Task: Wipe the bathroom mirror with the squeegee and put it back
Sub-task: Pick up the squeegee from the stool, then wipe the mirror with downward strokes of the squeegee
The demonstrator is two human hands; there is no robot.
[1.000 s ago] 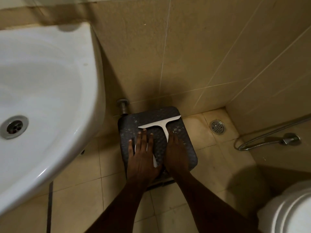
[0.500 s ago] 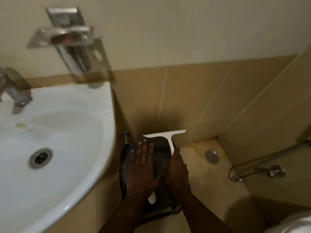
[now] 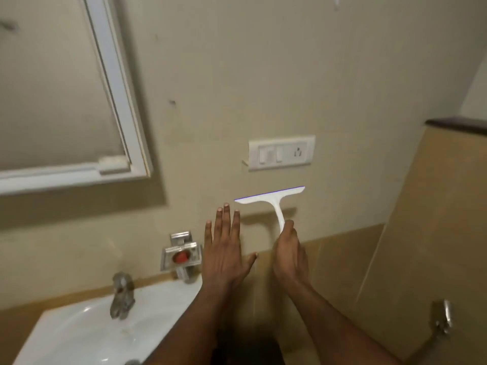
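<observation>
We have the squeegee [image 3: 274,204] up in front of the bare wall, blade level, below the switch plate [image 3: 281,153] and well right of the mirror [image 3: 60,96]. Our right hand [image 3: 290,255] curls round the low end of its handle; our left hand [image 3: 224,248] is spread flat, holding nothing. With so short a grip the blade could twist or slip as we swing left, and it could clip the mirror's frame or the soap holder [image 3: 181,255] above the sink [image 3: 87,333].
</observation>
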